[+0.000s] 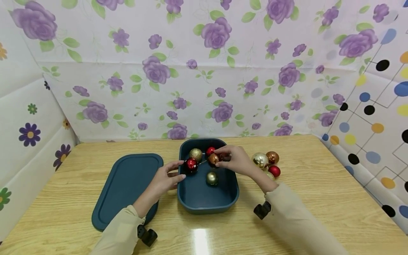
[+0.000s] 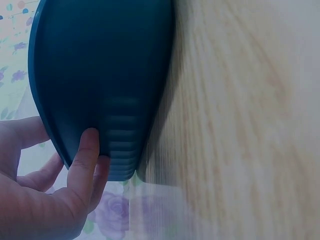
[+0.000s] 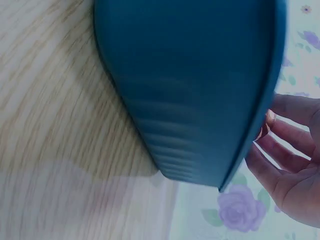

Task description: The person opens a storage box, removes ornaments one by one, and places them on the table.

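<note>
A dark blue box (image 1: 207, 209) holds several Christmas baubles: a glittery gold bauble (image 1: 196, 154), a shiny red bauble (image 1: 191, 165), another red one at the back and a matte gold bauble (image 1: 211, 178). My left hand (image 1: 164, 180) holds the box's left rim, with fingertips against the outer wall (image 2: 100, 65). Over the box's back right part, my right hand (image 1: 235, 161) pinches a copper bauble (image 1: 214, 159) between thumb and fingers. From the right wrist, the box wall (image 3: 185, 75) hides most of that bauble.
Left of the box, a dark blue lid (image 1: 130, 187) lies flat on the wooden table (image 1: 287, 219), partly under my left forearm. Right of the box sit a shiny gold bauble (image 1: 260, 160), a copper one (image 1: 272, 157) and a red one (image 1: 274, 171), with another gold one partly behind my wrist.
</note>
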Demonstrator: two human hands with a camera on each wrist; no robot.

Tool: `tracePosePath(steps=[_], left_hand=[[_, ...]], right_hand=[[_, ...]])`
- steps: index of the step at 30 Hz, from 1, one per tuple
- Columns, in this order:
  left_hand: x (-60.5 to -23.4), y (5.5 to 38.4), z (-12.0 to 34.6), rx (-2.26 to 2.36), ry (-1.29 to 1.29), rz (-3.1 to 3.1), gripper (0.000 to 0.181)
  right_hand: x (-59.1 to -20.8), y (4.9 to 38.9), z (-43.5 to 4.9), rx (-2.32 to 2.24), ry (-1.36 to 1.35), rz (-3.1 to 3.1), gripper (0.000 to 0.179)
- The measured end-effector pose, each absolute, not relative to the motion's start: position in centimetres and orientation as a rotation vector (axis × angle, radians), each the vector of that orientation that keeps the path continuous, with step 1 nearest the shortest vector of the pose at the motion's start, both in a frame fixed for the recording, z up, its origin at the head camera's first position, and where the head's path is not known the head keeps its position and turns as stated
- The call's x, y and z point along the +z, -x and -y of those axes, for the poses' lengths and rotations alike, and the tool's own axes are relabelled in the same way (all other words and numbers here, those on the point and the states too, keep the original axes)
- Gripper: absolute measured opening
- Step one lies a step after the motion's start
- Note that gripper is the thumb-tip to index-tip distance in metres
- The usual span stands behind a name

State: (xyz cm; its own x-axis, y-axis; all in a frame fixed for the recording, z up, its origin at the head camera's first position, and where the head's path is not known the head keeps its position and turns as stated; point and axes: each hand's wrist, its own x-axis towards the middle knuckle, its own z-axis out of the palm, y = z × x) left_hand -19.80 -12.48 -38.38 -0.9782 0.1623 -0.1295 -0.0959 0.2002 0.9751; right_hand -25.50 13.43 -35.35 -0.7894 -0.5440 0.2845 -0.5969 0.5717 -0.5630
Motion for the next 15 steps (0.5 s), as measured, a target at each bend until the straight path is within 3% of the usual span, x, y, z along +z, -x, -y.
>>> tracePosePath(steps=[15], left_hand=[[-38.6,19.9,12.5,1.866,-0.07,-2.271,0.049]], right_hand=[[-33.4,25.1,-19.1,1.426,-0.703,2.673,0.043]])
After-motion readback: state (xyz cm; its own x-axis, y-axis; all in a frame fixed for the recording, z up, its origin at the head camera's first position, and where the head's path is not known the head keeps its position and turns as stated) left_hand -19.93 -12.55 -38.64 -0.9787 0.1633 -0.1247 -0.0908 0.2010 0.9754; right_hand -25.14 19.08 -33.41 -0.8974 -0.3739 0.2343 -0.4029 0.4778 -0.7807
